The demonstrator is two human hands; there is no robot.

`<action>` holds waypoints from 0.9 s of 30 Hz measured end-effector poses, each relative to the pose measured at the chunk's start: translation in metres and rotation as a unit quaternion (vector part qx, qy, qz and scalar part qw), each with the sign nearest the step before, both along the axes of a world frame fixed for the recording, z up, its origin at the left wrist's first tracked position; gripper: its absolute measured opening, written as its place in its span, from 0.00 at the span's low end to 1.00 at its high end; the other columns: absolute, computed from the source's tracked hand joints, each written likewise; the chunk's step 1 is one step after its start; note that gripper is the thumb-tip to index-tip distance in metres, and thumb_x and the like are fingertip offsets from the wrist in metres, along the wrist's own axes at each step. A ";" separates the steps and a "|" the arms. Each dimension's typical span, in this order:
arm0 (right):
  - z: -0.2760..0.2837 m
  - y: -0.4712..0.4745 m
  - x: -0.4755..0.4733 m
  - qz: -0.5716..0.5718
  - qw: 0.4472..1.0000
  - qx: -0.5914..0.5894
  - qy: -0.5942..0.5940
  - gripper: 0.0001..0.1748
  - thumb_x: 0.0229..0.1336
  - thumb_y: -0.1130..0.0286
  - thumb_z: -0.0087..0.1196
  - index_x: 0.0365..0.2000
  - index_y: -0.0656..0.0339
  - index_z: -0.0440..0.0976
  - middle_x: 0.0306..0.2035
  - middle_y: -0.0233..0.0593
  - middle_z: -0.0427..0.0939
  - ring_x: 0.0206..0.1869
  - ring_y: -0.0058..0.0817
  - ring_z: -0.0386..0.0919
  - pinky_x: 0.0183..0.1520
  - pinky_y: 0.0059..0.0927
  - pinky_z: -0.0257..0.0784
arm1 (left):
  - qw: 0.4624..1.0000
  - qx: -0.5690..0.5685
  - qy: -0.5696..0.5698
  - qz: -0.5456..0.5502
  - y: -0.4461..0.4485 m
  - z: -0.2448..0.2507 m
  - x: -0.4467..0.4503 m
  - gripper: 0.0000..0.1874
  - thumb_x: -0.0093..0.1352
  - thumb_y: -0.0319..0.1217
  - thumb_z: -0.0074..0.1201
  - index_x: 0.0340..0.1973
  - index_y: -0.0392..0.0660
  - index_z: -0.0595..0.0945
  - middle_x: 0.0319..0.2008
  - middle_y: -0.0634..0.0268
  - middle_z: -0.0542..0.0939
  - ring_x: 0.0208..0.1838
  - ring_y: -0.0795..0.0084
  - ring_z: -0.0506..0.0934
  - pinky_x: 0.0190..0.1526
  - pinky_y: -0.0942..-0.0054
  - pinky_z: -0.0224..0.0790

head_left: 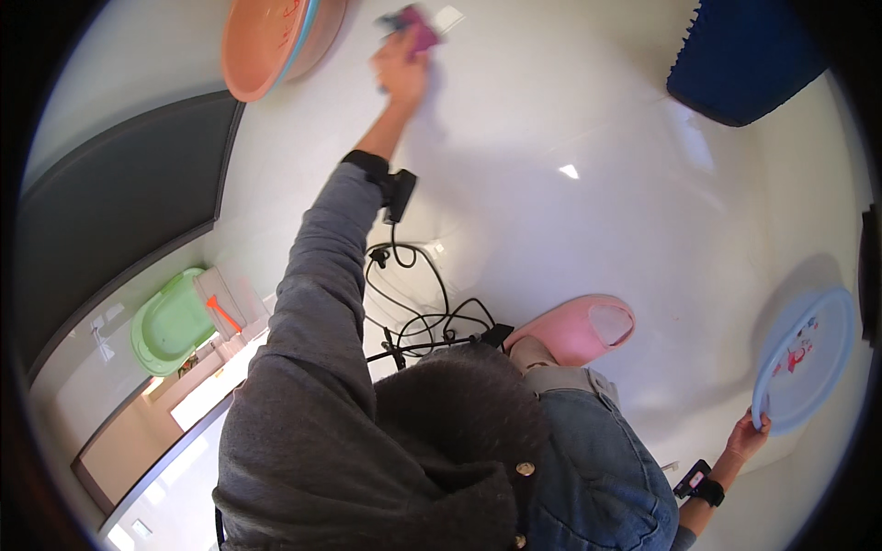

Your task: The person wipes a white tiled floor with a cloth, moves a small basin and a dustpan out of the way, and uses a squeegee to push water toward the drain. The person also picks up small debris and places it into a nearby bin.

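Observation:
My left hand [402, 74], blurred, grips a purple cloth [422, 34] against the glossy white floor [510, 227]. A black device [400, 196] is strapped at that wrist, and a dark cable hangs down from it. At the far right, my right hand [747, 437] pinches the near rim of a light blue plastic basin [803, 365], which is tilted and has a red printed pattern inside. Another small device [691, 480] sits on the right wrist.
Stacked orange basins [265, 48] stand upper left, near my left hand. A navy bin [741, 62] is at upper right. Looped black cables [427, 320] lie by my pink slipper [572, 330]. A dark framed panel [131, 213] and a green plastic tub [172, 324] are at left.

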State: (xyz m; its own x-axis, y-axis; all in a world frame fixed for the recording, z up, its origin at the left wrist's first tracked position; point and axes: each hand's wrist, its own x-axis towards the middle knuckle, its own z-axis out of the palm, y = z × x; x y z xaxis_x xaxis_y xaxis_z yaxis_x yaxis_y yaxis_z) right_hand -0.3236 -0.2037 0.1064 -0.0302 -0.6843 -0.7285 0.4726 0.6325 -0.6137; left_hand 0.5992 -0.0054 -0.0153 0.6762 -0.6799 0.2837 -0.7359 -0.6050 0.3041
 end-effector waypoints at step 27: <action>-0.021 0.003 -0.052 -0.002 0.997 -0.029 -0.073 0.23 0.53 0.84 0.48 0.51 0.77 0.65 0.54 0.52 0.72 0.52 0.41 0.74 0.57 0.37 0.76 | 0.920 0.170 -0.005 0.354 0.167 0.031 -0.190 0.27 0.62 0.26 0.49 0.59 0.57 0.69 0.59 0.45 0.64 0.55 0.43 0.63 0.51 0.46 0.62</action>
